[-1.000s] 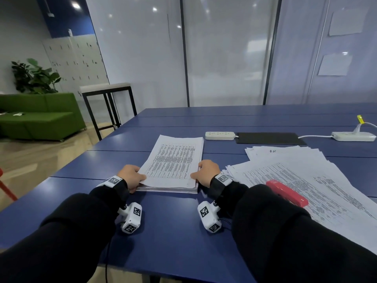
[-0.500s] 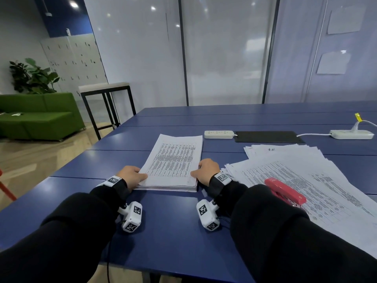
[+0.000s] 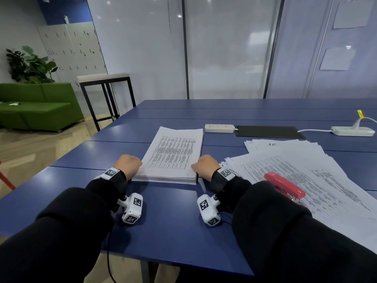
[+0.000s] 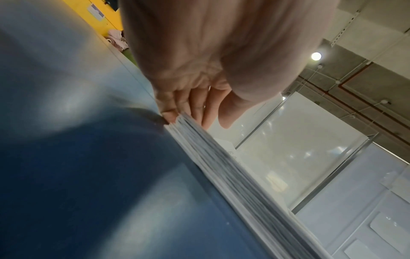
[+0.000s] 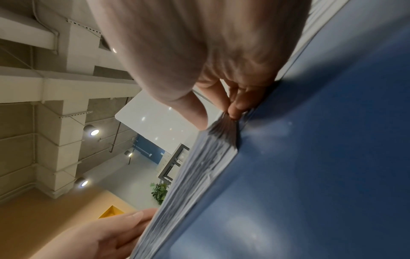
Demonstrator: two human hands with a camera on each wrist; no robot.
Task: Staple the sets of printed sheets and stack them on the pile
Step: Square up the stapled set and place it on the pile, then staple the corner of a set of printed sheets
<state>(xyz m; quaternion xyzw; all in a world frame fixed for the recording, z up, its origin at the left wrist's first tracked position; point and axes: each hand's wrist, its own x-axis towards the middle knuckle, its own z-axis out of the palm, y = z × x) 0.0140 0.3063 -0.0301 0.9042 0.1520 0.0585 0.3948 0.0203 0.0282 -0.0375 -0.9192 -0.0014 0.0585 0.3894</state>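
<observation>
A long blue table (image 3: 167, 225), made of panels with thin seams running across it, is carrying everything here. Near its front edge a squared-up pile of printed sheets (image 3: 175, 154) is lying flat, one short edge toward the person. To the right a loose spread of printed sheets (image 3: 295, 160) is fanning out across the top, well apart from the pile. Farther back a white power strip (image 3: 219, 128) is sitting just beside a flat black mat (image 3: 267, 131), and a second white power strip (image 3: 353, 131) with a cable is lying toward the right edge.
</observation>
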